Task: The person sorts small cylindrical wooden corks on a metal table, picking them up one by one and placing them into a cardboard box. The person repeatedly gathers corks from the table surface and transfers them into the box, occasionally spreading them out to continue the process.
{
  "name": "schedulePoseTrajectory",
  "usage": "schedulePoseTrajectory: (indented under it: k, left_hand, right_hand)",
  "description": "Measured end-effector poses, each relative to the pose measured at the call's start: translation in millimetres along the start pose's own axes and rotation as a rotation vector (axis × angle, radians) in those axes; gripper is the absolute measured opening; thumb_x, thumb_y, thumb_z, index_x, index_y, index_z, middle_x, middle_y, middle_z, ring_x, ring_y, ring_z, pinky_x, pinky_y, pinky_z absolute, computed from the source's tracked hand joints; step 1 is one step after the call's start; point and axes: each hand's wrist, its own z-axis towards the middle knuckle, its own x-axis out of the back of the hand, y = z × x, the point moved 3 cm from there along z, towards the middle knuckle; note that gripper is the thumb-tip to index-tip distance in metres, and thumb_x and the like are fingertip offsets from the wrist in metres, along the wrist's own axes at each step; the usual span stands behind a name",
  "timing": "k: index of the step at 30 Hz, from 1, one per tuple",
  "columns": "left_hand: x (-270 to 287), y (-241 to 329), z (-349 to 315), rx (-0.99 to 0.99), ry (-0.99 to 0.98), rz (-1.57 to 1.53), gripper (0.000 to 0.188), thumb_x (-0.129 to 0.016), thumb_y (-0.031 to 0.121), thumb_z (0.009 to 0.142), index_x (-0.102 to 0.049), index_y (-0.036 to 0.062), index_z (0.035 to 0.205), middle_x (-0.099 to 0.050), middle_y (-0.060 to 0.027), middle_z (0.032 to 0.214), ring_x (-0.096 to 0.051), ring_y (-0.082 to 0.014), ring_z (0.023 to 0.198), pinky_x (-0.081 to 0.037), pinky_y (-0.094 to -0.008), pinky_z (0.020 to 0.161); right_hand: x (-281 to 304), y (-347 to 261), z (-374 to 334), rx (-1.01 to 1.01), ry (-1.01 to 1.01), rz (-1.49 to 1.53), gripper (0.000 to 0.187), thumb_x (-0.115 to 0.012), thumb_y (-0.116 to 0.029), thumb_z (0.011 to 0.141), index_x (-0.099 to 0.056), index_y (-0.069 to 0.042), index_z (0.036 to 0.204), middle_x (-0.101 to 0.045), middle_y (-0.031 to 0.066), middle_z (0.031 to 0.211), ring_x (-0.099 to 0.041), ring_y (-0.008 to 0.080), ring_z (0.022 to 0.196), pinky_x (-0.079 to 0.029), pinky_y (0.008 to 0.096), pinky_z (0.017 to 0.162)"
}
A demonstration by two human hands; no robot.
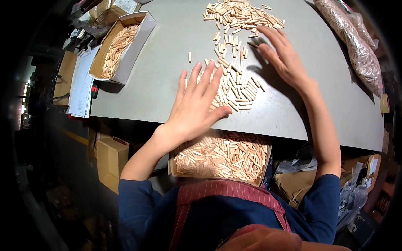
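Short, pale wooden dowels (240,81) lie spread over the grey tabletop, in a loose band in front of me. My left hand (193,98) is palm down over the left side of this band, fingers spread, and hides some of the dowels. Farther back is a denser dowel pile (245,16). My right hand (284,58) is by the right side of the dowels, fingertips near the pile, thumb and fingers apart, with nothing visible in it. Below the table's front edge, against my apron, a cardboard box (267,165) holds a great many dowels.
On the table's left stands an open box (136,50) with more dowels, beside papers (81,83). Large clear bags of dowels (351,42) lie along the right edge, near a tape roll (384,103). An open carton (111,157) sits low at left; cartons and plastic (297,180) are at lower right.
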Motion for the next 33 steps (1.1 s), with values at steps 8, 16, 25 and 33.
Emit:
schedulePoseTrajectory:
  k: [8,16,25,33]
  left_hand:
    - [5,4,-7,-0.042,-0.045,-0.07,0.085,-0.064,0.055,0.099,-0.037,0.0078,0.164,-0.032,-0.0195,0.17,-0.026,-0.0461,0.157,-0.016,-0.068,0.126]
    - [10,7,-8,-0.111,-0.115,0.04,0.08,-0.055,0.063,0.101,-0.039,0.0199,0.167,-0.03,-0.0153,0.174,-0.026,-0.0425,0.159,-0.015,-0.0623,0.129]
    - [8,2,-2,-0.052,-0.067,-0.032,0.083,-0.056,0.061,0.101,-0.036,0.017,0.168,-0.026,-0.0189,0.174,-0.024,-0.0446,0.159,-0.015,-0.0618,0.129]
    - [5,5,13,-0.095,-0.06,0.001,0.073,-0.055,0.061,0.102,-0.041,0.0282,0.166,-0.027,-0.0204,0.174,-0.022,-0.0464,0.159,-0.014,-0.065,0.127]
  right_hand:
    - [-10,12,-5,-0.047,-0.024,0.073,0.048,-0.061,-0.036,0.109,-0.059,0.0,0.141,-0.064,0.0188,0.14,-0.059,0.0373,0.127,-0.047,0.0432,0.109]
    - [-16,10,-7,0.069,-0.059,-0.019,0.046,-0.064,-0.033,0.107,-0.061,-0.001,0.139,-0.06,0.0199,0.144,-0.059,0.0384,0.128,-0.048,0.0447,0.111]
    - [-16,9,-7,0.109,-0.057,-0.047,0.039,-0.068,-0.025,0.104,-0.063,-0.002,0.135,-0.061,0.0187,0.143,-0.059,0.0387,0.129,-0.049,0.0457,0.11]
    - [-17,10,-8,0.105,-0.107,-0.069,0.039,-0.064,-0.025,0.107,-0.061,-0.003,0.139,-0.056,0.0168,0.15,-0.056,0.0366,0.134,-0.048,0.045,0.113]
